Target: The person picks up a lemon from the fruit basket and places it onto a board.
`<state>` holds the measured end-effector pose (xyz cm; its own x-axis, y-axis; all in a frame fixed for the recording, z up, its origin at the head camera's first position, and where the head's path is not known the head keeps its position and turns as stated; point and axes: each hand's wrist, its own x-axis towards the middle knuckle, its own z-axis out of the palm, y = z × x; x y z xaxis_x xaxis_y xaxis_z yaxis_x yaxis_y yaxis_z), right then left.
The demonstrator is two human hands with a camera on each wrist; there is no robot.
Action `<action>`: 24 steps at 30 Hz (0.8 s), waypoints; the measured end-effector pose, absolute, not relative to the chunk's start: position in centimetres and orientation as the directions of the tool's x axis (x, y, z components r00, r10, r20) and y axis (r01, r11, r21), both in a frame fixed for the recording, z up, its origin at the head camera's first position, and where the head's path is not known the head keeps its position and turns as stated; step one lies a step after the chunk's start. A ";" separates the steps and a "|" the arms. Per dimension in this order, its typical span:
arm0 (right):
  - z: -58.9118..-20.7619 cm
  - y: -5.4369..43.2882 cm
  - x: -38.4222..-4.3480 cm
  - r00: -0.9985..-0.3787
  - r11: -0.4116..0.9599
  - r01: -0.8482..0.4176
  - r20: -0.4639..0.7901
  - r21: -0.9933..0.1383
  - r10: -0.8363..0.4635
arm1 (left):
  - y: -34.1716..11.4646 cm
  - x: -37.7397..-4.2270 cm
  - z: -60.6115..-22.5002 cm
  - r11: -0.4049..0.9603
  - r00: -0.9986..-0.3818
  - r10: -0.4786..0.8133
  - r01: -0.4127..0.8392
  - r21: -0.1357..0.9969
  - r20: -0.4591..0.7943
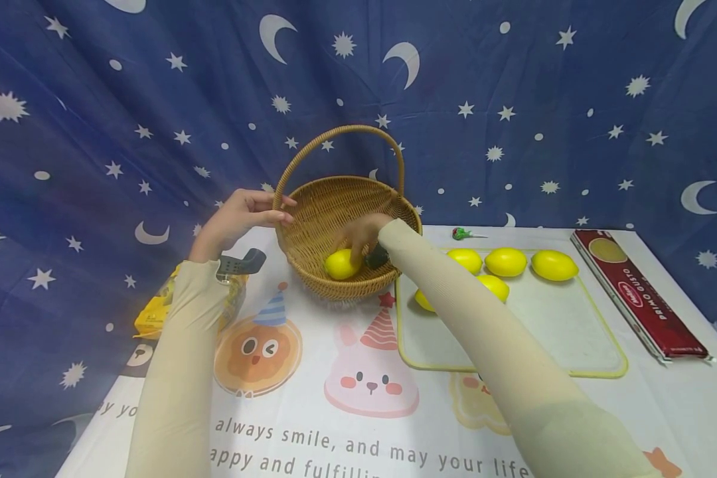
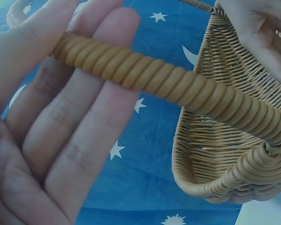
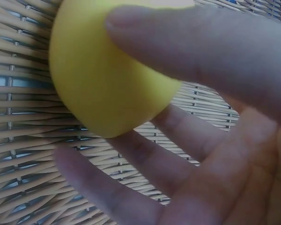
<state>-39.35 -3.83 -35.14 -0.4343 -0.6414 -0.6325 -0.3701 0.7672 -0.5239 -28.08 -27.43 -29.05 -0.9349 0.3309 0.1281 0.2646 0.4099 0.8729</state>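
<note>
The wicker basket (image 1: 319,209) stands at the middle back with its arched handle (image 2: 168,84) raised. My left hand (image 1: 233,222) holds that handle at its left side, thumb in front and fairly straight fingers behind. Inside the basket, my right hand (image 1: 363,231) has hold of a lemon (image 3: 103,79). The thumb presses on its near side and the other fingers reach behind and beneath it, close to the woven wall. On a pale board (image 1: 550,332) to the right lie several more lemons (image 1: 554,265), some partly covered by my right sleeve.
A red long package (image 1: 639,292) lies at the right of the table. Behind the board is a small green and red item (image 1: 463,234) with a thin stem. A yellow bag (image 1: 155,318) sits beside my left forearm. A dark blue curtain (image 1: 478,79) hangs behind the table.
</note>
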 end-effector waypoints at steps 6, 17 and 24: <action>-35.4 -3.9 -39.3 -0.417 0.744 -0.442 -0.619 -0.501 -0.665 | -27.5 -28.1 -29.1 0.403 -0.934 0.334 0.266 0.875 0.130; -35.4 -4.1 -39.2 -0.364 0.590 -0.503 -0.464 -0.631 -0.807 | -27.4 -28.0 -28.9 0.420 -0.936 0.333 0.255 0.871 0.114; -35.6 -4.3 -39.3 -0.313 0.553 -0.439 -0.456 -0.708 -0.833 | -27.4 -27.8 -28.9 0.422 -0.939 0.326 0.250 0.871 0.112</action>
